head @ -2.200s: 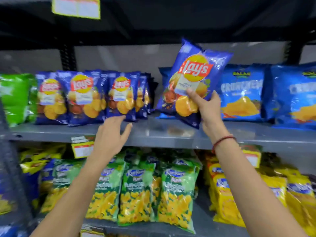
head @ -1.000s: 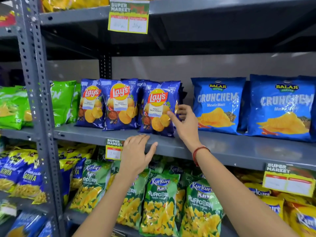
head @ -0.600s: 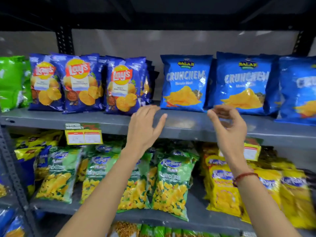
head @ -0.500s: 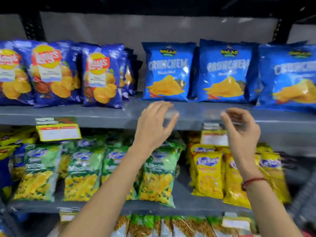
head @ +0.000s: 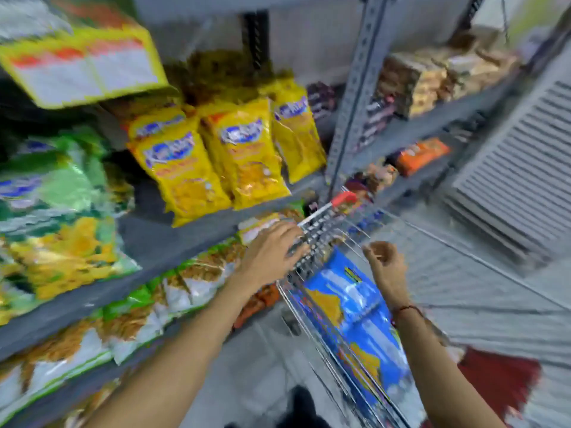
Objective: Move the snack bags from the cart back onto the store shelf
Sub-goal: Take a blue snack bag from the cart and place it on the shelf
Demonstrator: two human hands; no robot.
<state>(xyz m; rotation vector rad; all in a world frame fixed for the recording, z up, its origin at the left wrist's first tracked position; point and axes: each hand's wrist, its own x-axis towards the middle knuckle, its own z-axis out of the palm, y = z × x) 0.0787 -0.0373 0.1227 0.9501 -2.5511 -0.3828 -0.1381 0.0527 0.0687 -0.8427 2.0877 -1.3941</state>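
Observation:
The view is blurred by motion. A wire cart (head: 318, 223) with a red handle stands beside the grey shelf (head: 173, 242). Blue snack bags (head: 346, 301) with yellow chips printed on them lie inside the cart. My left hand (head: 272, 245) is spread flat over the cart's near rim, fingers apart, holding nothing. My right hand (head: 384, 264) hovers above the blue bags with its fingers loosely curled and nothing in it. A red thread circles my right wrist.
Yellow snack bags (head: 241, 156) and green bags (head: 52, 211) fill the shelf at left, with more bags (head: 129, 319) on the row below. A grey upright post (head: 355, 88) separates a second shelf unit with brown packets (head: 417, 78). A slatted shutter (head: 519, 180) stands at right.
The view has swung down and right from the upper shelf to the cart. Both empty hands came down from the shelf edge to the cart.

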